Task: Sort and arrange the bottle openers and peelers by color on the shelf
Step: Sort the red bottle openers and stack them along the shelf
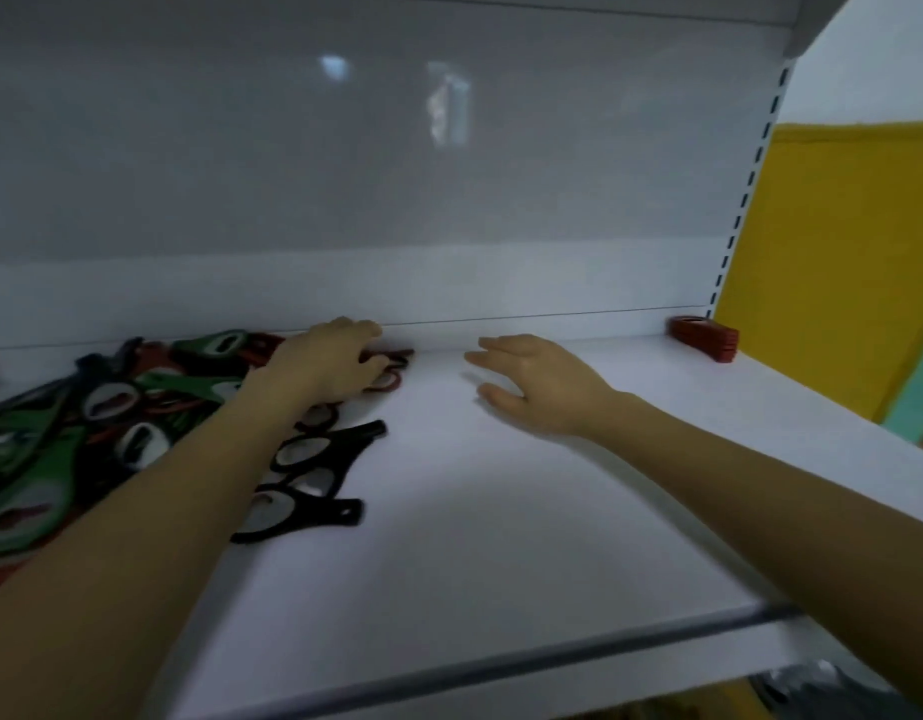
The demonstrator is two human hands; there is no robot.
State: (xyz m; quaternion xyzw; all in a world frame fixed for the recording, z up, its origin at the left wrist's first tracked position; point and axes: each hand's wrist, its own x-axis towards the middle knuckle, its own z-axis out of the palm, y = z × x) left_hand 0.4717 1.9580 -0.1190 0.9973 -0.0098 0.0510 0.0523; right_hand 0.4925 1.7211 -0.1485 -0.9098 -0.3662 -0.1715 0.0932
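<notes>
Here, seen from above and behind a person's two bare forearms, a white shelf stretches from left to right, with a pale grey back panel rising behind it. A loose pile of bottle openers covers the left end of the shelf, lying flat and overlapping in mixed colours. The green openers are spread through the pile towards the back and the left edge. Several black openers, each with an oval hole, lie along the pile's right side, partly under the left forearm. The left hand reaches to the back of the shelf, close to the back panel, with its fingers bent down onto a few red openers whose loops show just past the fingertips. Whether the fingers actually grip them cannot be told, as the picture is blurred there. The right hand is near the middle of the shelf, palm down, fingers straight and slightly spread, pointing left towards the other hand, and it holds nothing. A faint shadow lies on the shelf under it. In the far right back corner of the shelf, well apart from the pile, sits a neat red stack of flat pieces, too small to tell their kind. A slotted metal upright runs up the right side, and beyond it is a yellow wall.
</notes>
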